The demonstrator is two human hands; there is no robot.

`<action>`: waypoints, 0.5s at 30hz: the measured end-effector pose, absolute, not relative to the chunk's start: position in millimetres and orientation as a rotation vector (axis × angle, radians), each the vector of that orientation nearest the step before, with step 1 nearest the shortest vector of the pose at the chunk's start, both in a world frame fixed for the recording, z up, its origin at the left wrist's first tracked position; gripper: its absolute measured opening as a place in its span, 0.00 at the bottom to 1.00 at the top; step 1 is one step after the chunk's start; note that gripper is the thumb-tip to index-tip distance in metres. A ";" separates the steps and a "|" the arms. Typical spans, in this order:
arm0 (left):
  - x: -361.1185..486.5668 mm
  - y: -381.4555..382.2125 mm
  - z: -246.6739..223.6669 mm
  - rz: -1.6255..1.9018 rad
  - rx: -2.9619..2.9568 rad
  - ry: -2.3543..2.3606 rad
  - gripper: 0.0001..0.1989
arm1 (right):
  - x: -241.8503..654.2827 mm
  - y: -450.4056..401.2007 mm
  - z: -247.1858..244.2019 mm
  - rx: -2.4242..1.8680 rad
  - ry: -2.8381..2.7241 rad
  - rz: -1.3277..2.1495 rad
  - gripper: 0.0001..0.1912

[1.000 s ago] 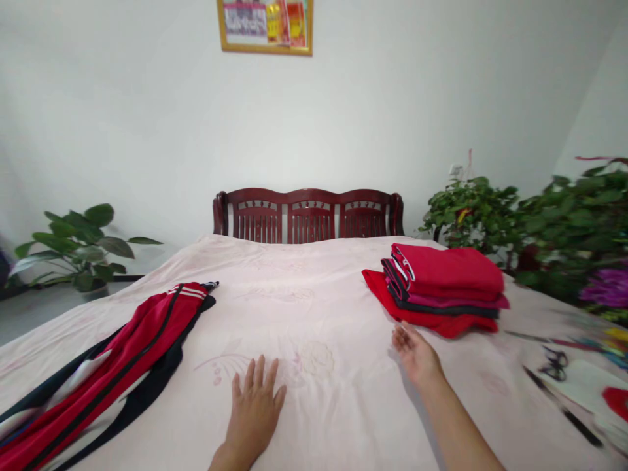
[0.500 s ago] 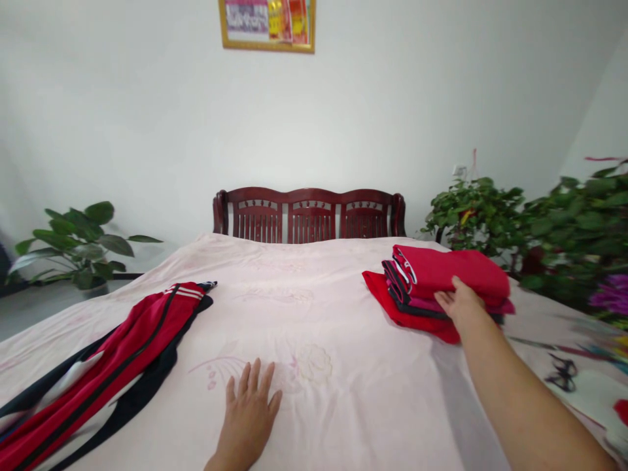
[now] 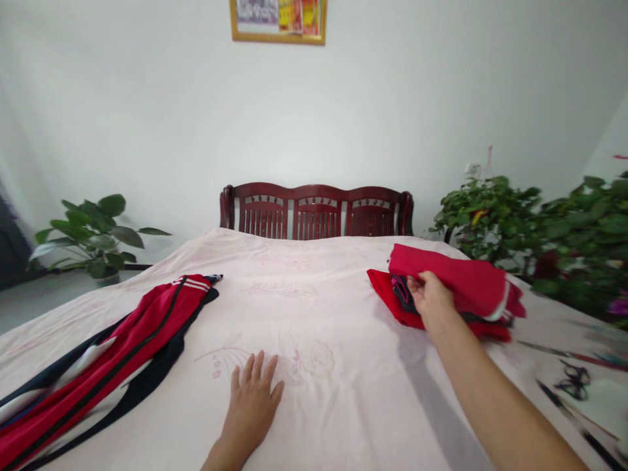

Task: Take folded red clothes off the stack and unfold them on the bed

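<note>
A stack of folded red clothes lies on the right side of a pale pink bed sheet. My right hand grips the near left edge of the stack, and the top pieces are lifted and tilted. Flat on the sheet near the front middle rests my left hand, fingers spread, holding nothing. A red, black and white jacket lies spread out at the left, apart from both hands.
A dark red wooden headboard stands at the far end. Potted plants stand at the left and the right. Scissors and other small items lie at the right edge of the bed.
My right hand went from the sheet to the red stack, took hold of it and lifted its top pieces. My left hand stayed flat on the sheet.
</note>
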State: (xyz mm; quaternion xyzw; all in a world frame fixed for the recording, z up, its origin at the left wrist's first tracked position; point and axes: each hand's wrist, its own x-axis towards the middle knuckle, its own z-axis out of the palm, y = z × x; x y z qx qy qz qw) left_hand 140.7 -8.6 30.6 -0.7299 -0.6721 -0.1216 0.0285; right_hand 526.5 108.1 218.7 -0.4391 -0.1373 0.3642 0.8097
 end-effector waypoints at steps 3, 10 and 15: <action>140.1 -8.9 32.6 -0.377 -2.265 -2.074 0.28 | 444.6 83.9 189.0 -0.938 -0.422 0.893 0.08; 131.9 -6.7 29.4 -0.549 -2.257 -2.087 0.28 | 333.9 -3.5 120.7 -0.999 -0.982 1.583 0.17; 131.0 -6.6 29.1 -0.591 -2.284 -2.075 0.27 | 408.8 13.8 112.2 -1.336 -1.275 0.723 0.10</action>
